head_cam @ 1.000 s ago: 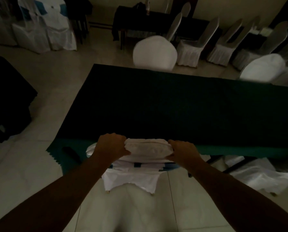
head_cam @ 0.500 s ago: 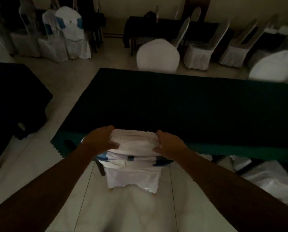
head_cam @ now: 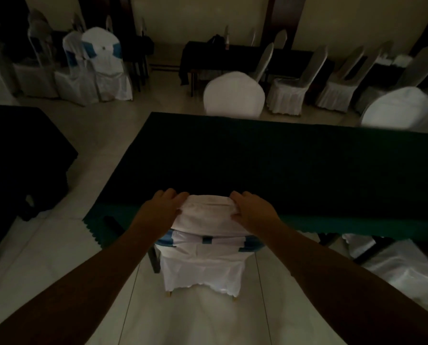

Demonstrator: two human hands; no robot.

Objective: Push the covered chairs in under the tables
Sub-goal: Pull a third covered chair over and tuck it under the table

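A chair in a white cover with a blue sash [head_cam: 205,255] stands in front of me, its backrest top right at the near edge of a long table with a dark green cloth [head_cam: 282,165]. My left hand [head_cam: 162,210] rests on the left corner of the backrest top, fingers loosely spread over it. On the right corner lies my right hand [head_cam: 251,207], thumb against the cover. The seat is hidden under the table and the cloth's hanging edge.
Two white covered chairs [head_cam: 234,97] [head_cam: 394,109] stand at the table's far side. Another covered chair [head_cam: 402,265] sits low at the right by the table legs. A dark table [head_cam: 21,150] is at the left. More covered chairs [head_cam: 103,63] line the back.
The chair has gone forward toward the table and its backrest now meets the edge. My fingers have loosened from a tight grip on the backrest top to resting on it.
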